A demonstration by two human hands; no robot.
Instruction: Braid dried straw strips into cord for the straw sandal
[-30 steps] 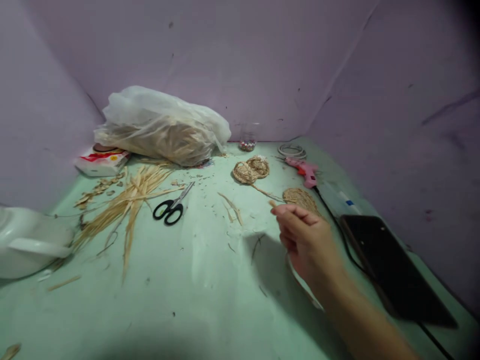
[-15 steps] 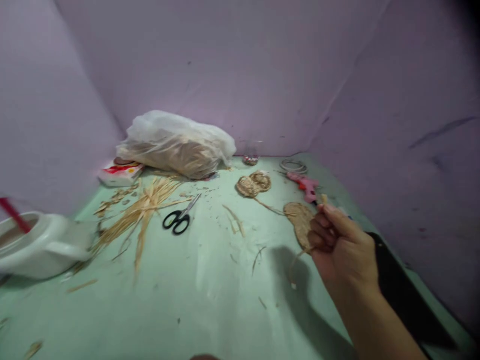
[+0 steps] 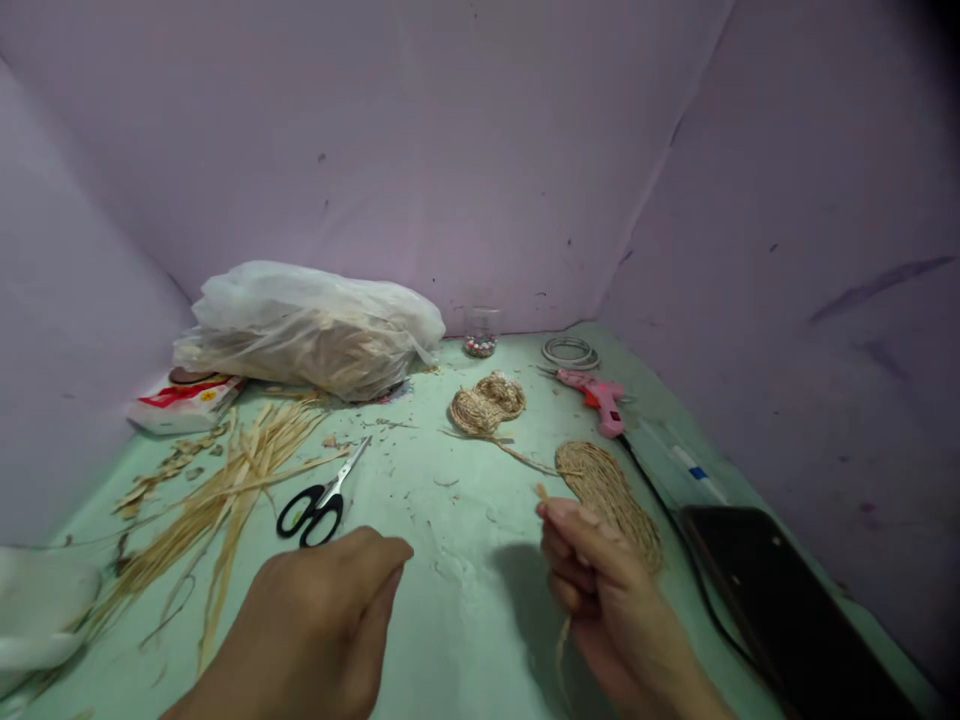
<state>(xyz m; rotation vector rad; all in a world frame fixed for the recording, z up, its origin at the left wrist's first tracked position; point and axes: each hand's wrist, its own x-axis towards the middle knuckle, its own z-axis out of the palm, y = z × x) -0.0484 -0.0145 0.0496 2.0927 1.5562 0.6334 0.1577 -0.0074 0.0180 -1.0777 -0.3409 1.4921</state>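
My right hand [image 3: 600, 600] is closed around a twisted straw cord [image 3: 561, 650]; one end pokes out above my fingers and the rest hangs below my palm. Just beyond it a flat oval coil of braided straw [image 3: 607, 490] lies on the green table [image 3: 450, 560]. My left hand [image 3: 315, 630] hovers low over the table with its fingers curled together; what it holds, if anything, is hidden. Black-handled scissors [image 3: 319, 500] lie just ahead of my left hand.
Loose straw strips [image 3: 217, 490] spread at the left. A plastic bag of straw [image 3: 307, 330] sits at the back, with a red-and-white box [image 3: 180, 400] beside it. Two joined straw coils [image 3: 487, 400], a bead jar [image 3: 480, 335], a pink glue gun [image 3: 596, 395], wire rings [image 3: 570, 352] and a dark phone [image 3: 772, 590] lie right.
My left hand has come into view at the bottom. My right hand has drawn back toward me with the cord, off the oval coil. The view has shifted, and the white bowl is nearly out of frame.
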